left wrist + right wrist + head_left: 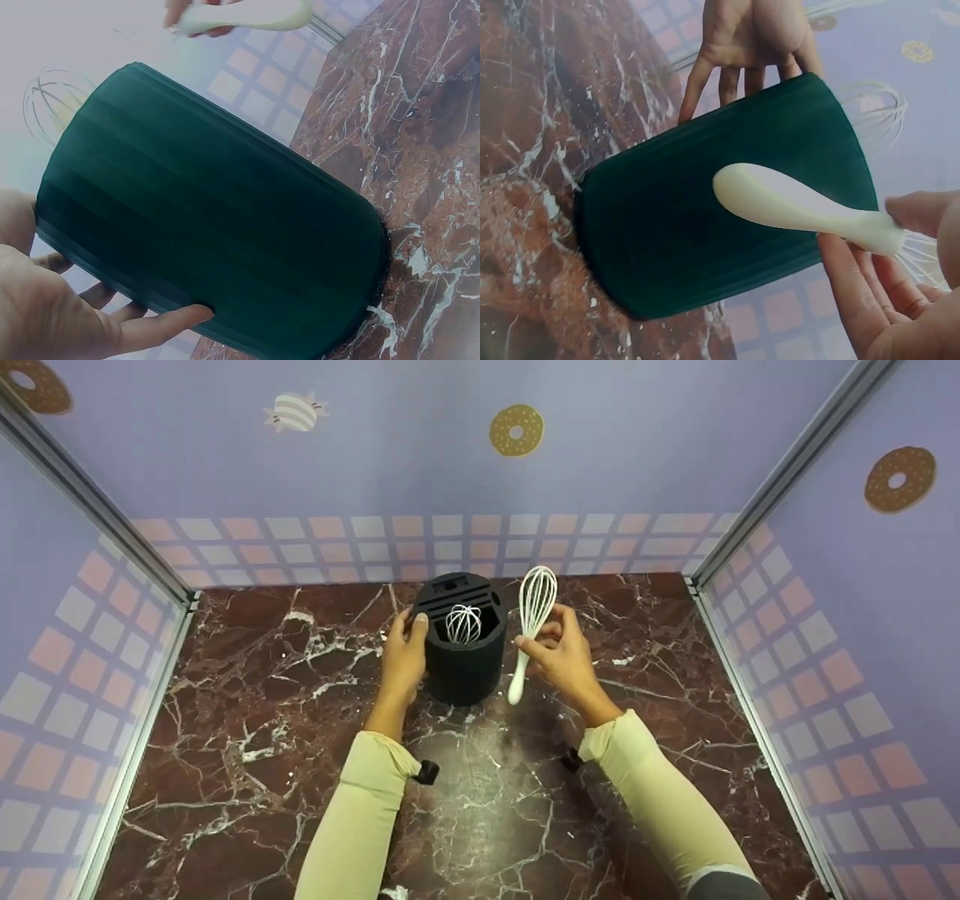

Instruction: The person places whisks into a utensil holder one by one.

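A dark cylindrical utensil holder [463, 675] with a slotted top stands upright on the marbled surface. A white wire whisk [463, 625] is in its large opening, wire loops up and its lower part hidden. My left hand [406, 656] rests against the holder's left side, thumb by the top rim; in the right wrist view its fingers [695, 90] lie fairly straight along the wall. To the right of the holder, my right hand [564, 652] pinches a second whisk [537, 604] where wires meet handle. Its wires point up, and its white handle [780, 196] hangs down, clear of the surface.
The dark red marbled surface [300, 780] carries pale veins. Behind it stands a lilac back wall [405, 457] with pink and white squares and printed doughnuts. Side walls [832, 607] [82, 607] with metal edging close in the left and right.
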Available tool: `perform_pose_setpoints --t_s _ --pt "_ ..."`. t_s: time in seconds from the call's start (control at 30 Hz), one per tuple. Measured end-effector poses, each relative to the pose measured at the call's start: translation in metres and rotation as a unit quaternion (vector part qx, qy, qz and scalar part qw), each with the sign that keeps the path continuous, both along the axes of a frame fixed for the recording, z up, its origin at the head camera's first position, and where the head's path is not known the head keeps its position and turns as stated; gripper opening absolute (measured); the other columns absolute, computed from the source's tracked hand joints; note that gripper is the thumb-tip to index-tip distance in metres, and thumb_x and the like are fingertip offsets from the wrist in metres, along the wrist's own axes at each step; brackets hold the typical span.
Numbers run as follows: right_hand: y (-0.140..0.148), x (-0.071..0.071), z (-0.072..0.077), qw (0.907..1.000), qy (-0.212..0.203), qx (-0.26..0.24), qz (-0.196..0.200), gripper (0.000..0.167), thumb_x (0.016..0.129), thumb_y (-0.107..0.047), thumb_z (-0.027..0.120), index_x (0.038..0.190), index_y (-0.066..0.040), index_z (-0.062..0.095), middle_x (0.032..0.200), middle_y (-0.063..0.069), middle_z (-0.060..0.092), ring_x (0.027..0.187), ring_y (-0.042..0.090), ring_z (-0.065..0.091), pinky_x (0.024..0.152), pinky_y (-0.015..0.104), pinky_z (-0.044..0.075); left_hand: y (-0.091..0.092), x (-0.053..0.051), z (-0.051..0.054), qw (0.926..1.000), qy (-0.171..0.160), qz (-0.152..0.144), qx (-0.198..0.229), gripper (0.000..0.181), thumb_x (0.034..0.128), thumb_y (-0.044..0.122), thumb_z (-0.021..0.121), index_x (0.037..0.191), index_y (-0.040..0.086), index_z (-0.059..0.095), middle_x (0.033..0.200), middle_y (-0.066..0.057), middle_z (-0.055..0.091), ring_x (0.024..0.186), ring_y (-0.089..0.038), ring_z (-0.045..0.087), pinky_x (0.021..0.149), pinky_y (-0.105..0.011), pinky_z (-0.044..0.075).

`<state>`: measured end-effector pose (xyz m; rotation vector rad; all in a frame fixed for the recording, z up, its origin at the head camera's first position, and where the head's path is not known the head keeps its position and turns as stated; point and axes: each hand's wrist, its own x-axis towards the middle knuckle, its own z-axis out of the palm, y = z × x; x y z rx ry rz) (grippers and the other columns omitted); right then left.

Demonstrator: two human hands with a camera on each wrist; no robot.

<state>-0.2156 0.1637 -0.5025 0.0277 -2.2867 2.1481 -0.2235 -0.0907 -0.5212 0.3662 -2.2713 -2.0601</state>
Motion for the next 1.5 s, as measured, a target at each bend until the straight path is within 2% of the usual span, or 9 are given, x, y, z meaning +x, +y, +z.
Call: perform_pose_setpoints --t_s 0.2,0.47,0.7,0.9,1.03,1.17,1.37,1.5 --pt "-0.010 -0.003 0.012 0.9984 0.051 -0.019 -0.016 0.073 0.085 -0.011 0.084 0.144 -0.008 0.040 0.096 0.006 0.062 0.083 0.020 0.070 0.061 0.048 0.063 0.000 0.000 0.001 1.0000 -0.001 0.002 -0.009 0.058 0.1068 0.043 0.048 0.157 0.015 0.039 0.156 -0.013 0.046 0.146 -0.031 0.043 0.120 -0.045 0.037" --pt "-0.022 -0.007 0.031 0.9920 0.113 -0.048 -0.030 0.072 0.087 -0.013 0.083 0.144 -0.009 0.039 0.098 0.008 0.065 0.087 0.023 0.070 0.067 0.053 0.063 0.001 0.000 0.001 0.9999 0.004 0.008 -0.008 0.056 0.1069 0.041 0.048 0.156 0.015 0.041 0.155 -0.014 0.047 0.144 -0.032 0.044 0.121 -0.043 0.036" --pt "-0.028 -0.014 0.049 0.9855 0.163 -0.021 -0.041 0.073 0.087 -0.016 0.083 0.144 -0.007 0.039 0.100 0.010 0.068 0.086 0.024 0.069 0.069 0.047 0.063 0.001 0.000 0.001 1.0000 0.006 0.006 0.003 0.057 0.1071 0.041 0.048 0.156 0.014 0.040 0.156 -0.015 0.045 0.145 -0.033 0.043 0.120 -0.045 0.037" --pt "-0.030 -0.021 0.061 0.9782 0.199 -0.007 -0.060 0.074 0.086 -0.015 0.083 0.144 -0.006 0.039 0.106 0.013 0.070 0.090 0.023 0.069 0.081 0.040 0.061 0.001 0.000 0.000 1.0000 0.006 0.006 0.003 0.057 0.1070 0.041 0.048 0.156 0.014 0.040 0.155 -0.015 0.047 0.144 -0.032 0.046 0.119 -0.045 0.040" --pt "-0.032 -0.026 0.063 0.9744 0.211 -0.004 -0.079 0.074 0.087 -0.015 0.083 0.144 -0.004 0.038 0.107 0.013 0.069 0.090 0.023 0.068 0.081 0.041 0.061 0.001 0.000 0.000 0.9999 0.007 0.009 0.001 0.056 0.1069 0.040 0.048 0.156 0.015 0.041 0.155 -0.015 0.048 0.143 -0.032 0.046 0.119 -0.044 0.039" --pt "-0.034 -0.028 0.060 0.9738 0.212 -0.009 -0.081 0.074 0.087 -0.014 0.082 0.144 -0.004 0.037 0.111 0.015 0.069 0.092 0.023 0.069 0.079 0.042 0.062 0.001 0.000 -0.001 0.9999 0.006 0.008 -0.005 0.056 0.1073 0.040 0.048 0.156 0.013 0.040 0.155 -0.016 0.047 0.143 -0.033 0.046 0.119 -0.045 0.039" --pt "-0.039 -0.031 0.051 0.9703 0.227 0.016 -0.082 0.075 0.086 -0.015 0.083 0.144 -0.005 0.036 0.121 0.018 0.068 0.099 0.024 0.070 0.084 0.033 0.061 0.001 0.000 0.000 0.9999 0.003 0.010 -0.005 0.056 0.1072 0.040 0.048 0.156 0.014 0.041 0.154 -0.016 0.048 0.143 -0.032 0.046 0.120 -0.044 0.038" --pt "-0.042 -0.032 0.046 0.9727 0.221 0.007 -0.071 0.076 0.086 -0.014 0.083 0.144 -0.005 0.035 0.127 0.021 0.066 0.103 0.026 0.070 0.085 0.038 0.062 0.001 0.000 0.000 0.9999 0.002 0.010 -0.005 0.056 0.1070 0.040 0.048 0.156 0.015 0.041 0.155 -0.016 0.047 0.144 -0.032 0.045 0.120 -0.044 0.038"
